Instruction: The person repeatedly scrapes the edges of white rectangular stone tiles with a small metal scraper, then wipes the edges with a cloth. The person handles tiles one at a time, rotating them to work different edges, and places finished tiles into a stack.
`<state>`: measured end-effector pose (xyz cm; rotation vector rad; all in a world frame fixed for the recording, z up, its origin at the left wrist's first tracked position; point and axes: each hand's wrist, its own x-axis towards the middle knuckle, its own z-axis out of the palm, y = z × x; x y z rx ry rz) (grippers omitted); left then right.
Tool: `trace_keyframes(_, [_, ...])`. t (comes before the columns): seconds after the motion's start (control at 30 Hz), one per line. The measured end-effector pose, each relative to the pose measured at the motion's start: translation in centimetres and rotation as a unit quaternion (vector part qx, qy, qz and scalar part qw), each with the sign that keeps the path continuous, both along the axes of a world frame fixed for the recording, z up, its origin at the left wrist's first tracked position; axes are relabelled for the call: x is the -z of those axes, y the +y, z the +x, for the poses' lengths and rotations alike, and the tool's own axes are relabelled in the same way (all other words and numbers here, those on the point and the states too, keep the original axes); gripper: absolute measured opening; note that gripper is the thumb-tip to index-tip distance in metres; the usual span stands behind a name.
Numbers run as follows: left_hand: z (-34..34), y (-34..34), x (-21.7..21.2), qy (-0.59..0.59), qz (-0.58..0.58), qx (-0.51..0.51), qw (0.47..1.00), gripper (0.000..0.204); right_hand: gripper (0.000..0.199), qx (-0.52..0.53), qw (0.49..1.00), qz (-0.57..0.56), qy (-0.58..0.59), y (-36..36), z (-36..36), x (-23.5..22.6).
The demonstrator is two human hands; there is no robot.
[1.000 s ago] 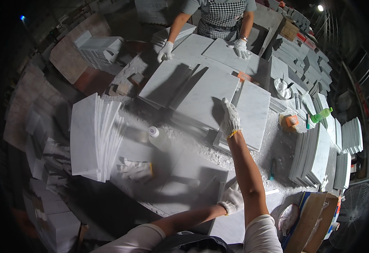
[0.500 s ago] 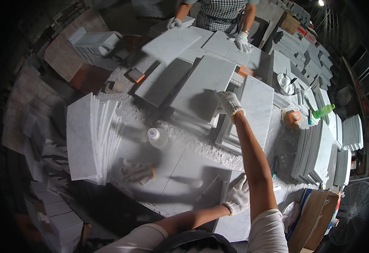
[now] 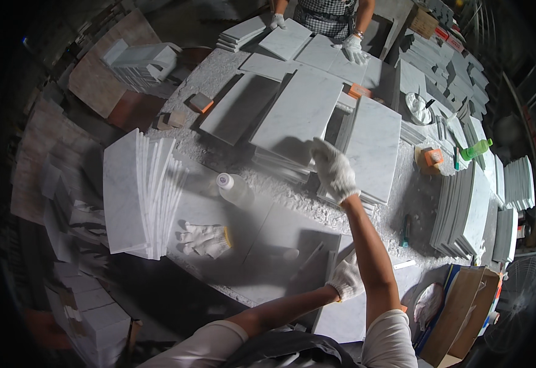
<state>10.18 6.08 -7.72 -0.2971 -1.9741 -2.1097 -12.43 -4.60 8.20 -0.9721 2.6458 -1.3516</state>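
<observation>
My gloved right hand [image 3: 334,170] is at the near right corner of the top marble tile [image 3: 301,107] on a stack, its fingers bent around the edge. Low in front of me, my gloved left hand [image 3: 347,279] rests with fingers stretched forward on a white tile [image 3: 341,319]; the right forearm hides part of it. Right of the stack stands a second pile of tiles [image 3: 372,147]. A darker tile [image 3: 240,110] lies to its left. Closer to me are a translucent bottle with a white cap [image 3: 236,189] and a loose white glove [image 3: 205,239].
A co-worker's gloved hands [image 3: 352,49] are on tiles across the table. Upright tiles [image 3: 136,196] lean at the left, more [image 3: 461,211] at the right. Orange-edged blocks [image 3: 201,102], a bowl of white paste [image 3: 418,107], a green bottle [image 3: 477,149] and a cardboard box [image 3: 464,313] surround the work.
My right hand has drawn nearer along the tile's edge. The co-worker has lowered a held tile onto the table. The whole view has shifted slightly.
</observation>
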Motion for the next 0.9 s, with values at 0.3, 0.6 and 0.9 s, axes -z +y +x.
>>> trace_keyframes(0.3, [0.6, 1.0, 2.3, -0.211, -0.151, 0.223, 0.939, 0.047, 0.038, -0.073, 0.997, 0.021, -0.023, 2.8, 9.1, -3.7])
trace_keyframes(0.6, [-1.1, 0.5, -2.8, 0.010, 0.271, 0.129, 0.954, 0.060, 0.045, 0.095, 0.992, 0.057, 0.061, 16.0, 23.6, 1.0])
trace_keyframes(0.9, [-2.3, 0.9, -0.5, 0.001, -0.050, 0.036, 0.998, 0.051, 0.049, 0.296, 0.939, 0.156, -0.074, 27.9, 37.0, 5.8])
